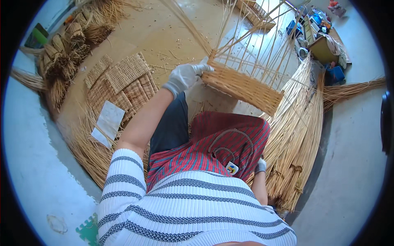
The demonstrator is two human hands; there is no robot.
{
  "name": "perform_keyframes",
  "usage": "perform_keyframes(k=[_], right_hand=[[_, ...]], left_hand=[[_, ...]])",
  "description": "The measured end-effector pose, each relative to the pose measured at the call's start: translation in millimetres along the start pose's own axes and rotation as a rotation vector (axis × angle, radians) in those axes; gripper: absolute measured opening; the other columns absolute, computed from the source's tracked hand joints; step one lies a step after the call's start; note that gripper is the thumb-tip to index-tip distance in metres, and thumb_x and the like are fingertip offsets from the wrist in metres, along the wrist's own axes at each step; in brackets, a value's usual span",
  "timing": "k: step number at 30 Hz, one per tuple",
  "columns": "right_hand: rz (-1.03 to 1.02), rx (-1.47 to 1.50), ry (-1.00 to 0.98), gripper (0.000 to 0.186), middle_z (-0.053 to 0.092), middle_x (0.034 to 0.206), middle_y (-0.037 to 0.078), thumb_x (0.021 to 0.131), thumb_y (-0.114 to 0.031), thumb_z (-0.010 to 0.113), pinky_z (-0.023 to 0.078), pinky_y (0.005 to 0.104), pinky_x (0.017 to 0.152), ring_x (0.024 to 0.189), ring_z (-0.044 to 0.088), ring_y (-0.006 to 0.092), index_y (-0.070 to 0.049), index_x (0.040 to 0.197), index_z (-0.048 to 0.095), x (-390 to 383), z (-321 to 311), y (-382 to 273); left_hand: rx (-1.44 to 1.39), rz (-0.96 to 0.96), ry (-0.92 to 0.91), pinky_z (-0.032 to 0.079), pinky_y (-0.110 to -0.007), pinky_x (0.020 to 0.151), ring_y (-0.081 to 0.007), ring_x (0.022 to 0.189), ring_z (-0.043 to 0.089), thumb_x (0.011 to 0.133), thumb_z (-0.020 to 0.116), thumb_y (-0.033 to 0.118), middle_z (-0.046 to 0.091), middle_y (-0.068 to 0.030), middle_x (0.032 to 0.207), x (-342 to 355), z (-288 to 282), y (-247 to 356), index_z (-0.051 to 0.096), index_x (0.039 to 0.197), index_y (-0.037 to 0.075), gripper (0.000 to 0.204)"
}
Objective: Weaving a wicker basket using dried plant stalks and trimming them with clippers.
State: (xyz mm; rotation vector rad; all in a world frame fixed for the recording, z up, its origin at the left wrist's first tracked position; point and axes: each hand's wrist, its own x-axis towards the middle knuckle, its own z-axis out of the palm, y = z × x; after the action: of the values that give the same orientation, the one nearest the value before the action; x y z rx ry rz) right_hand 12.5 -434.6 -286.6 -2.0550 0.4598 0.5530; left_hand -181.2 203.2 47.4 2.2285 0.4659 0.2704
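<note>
My left hand (pixel 184 78), in a pale work glove, is closed on the left corner of a partly woven basket (pixel 244 87). The basket hangs tilted in front of my knees. Its band of weave is tight and tan, and long unwoven reeds (pixel 262 45) fan out from it at the far side. My right hand (pixel 260 165), also gloved, is low beside my right knee, next to a long bundle of pale reeds (pixel 301 119). The knee and cloth partly hide it, so its fingers do not show. A red striped apron (pixel 234 127) covers my lap.
Flat woven panels (pixel 127 74) and a white sheet (pixel 108 121) lie on the floor at left. Tied straw bundles (pixel 76 35) line the left wall. Another woven piece (pixel 256 14) lies at the back. Cluttered boxes (pixel 324 45) stand at far right. Straw scraps litter the floor.
</note>
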Motion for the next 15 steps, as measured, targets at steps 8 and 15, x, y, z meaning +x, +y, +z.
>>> perform_keyframes(k=[8,15], right_hand=[[-0.769,0.372,-0.047,0.03,0.06,0.087,0.0,0.109,-0.024,0.058,0.046,0.0285,0.068,0.073,0.05,0.008,0.002,0.12,0.069,-178.4,13.3,-301.8],[-0.91,0.035,-0.906,0.032,0.074,0.101,0.007,0.105,-0.022,0.059,0.055,0.0285,0.084,0.091,0.069,0.0121,0.001,0.127,0.066,-386.3,95.7,-407.0]], left_hand=[[0.302,0.08,0.068,0.059,-0.041,0.089,-0.0302,0.102,0.074,0.088,0.075,0.008,0.076,-0.0104,0.116,-53.8,10.6,5.1,0.069,0.133,0.027,0.049],[0.312,0.176,0.126,0.059,-0.04,0.088,-0.0303,0.104,0.073,0.091,0.076,0.013,0.076,-0.0114,0.116,-101.0,17.0,13.7,0.071,0.124,0.015,0.034]])
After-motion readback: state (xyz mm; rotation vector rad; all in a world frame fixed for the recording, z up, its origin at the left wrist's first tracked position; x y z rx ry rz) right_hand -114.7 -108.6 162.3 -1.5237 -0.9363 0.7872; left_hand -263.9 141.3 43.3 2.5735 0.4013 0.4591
